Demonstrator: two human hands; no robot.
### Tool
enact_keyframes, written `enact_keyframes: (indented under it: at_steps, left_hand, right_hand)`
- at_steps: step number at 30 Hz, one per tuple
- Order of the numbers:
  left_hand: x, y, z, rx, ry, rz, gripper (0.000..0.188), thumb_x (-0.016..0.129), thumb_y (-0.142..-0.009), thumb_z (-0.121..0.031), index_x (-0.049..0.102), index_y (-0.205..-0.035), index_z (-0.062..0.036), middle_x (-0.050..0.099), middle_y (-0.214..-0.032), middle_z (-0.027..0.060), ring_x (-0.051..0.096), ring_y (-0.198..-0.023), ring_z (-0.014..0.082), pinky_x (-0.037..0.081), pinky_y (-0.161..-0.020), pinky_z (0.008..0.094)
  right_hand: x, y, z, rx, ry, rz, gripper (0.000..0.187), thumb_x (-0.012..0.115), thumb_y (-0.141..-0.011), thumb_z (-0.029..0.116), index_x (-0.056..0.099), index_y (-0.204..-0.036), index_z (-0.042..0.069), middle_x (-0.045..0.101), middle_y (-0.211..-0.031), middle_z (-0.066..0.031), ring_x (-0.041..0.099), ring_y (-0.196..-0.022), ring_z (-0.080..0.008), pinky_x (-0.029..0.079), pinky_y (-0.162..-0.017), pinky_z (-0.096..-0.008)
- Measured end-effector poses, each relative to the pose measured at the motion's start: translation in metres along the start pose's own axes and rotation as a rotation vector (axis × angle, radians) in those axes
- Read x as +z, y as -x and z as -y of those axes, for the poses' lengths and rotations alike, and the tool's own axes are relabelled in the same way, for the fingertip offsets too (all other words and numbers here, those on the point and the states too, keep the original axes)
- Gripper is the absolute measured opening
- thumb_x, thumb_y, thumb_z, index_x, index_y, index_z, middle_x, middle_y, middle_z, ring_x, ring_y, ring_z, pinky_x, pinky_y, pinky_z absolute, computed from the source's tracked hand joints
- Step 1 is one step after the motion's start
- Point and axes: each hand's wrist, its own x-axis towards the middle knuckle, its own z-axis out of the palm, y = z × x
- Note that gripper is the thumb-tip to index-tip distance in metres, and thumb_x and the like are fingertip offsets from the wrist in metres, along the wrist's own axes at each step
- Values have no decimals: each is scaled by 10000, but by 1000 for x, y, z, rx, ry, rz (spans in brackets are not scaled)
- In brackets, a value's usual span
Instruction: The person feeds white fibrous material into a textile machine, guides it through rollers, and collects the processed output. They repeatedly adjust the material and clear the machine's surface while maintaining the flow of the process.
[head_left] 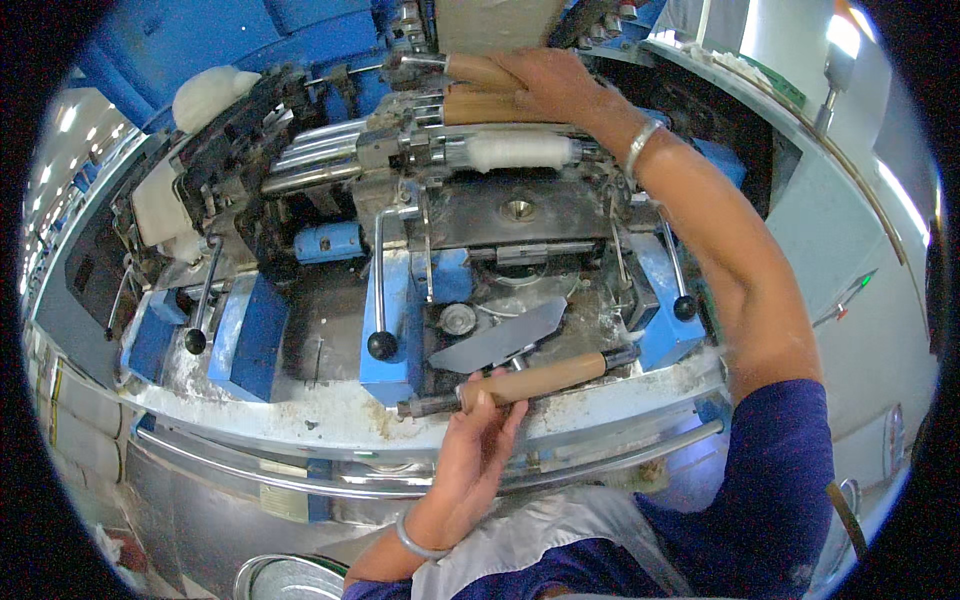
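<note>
My left hand (476, 440) holds a tan-covered roller (560, 376) with dark metal ends, tilted up to the right above the machine's front ledge. The fingers wrap round its left part. At the far side of the machine, my right hand (560, 85) is closed round a second tan roller (480, 70), with its metal end pointing left. Just below that lies another tan roller (485, 106) in the machine. Nearer still, a metal roller carries white fluffy fibre (520, 152). Behind the left-hand roller is a slanted grey metal plate (505, 335).
Black-knobbed levers (381, 345) stand beside blue blocks (250, 335) along the machine. A round metal rail (420, 490) runs across its front. White fibre (208, 98) sits at the back left. A round metal can (290, 578) stands at the bottom left.
</note>
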Motion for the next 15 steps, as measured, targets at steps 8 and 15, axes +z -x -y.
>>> enact_keyframes:
  at_steps: [8,15]
  left_hand:
    - [-3,36,-30,-205,-134,248,519,588,-933,-203,367,-1325,55,446,-1387,157,453,-1284,243,412,-1077,388]
    - [-25,51,-42,-187,-359,253,558,623,-907,-265,437,-1357,8,547,-1294,213,578,-1157,293,496,-945,372]
  right_hand:
    - [-40,42,16,-123,-23,-4,531,624,-775,119,522,-1294,150,632,-1026,-144,629,-958,-314,517,-810,-445]
    - [-70,136,80,-189,-343,144,520,644,-737,85,552,-1247,120,586,-916,-133,597,-847,-331,488,-712,-418]
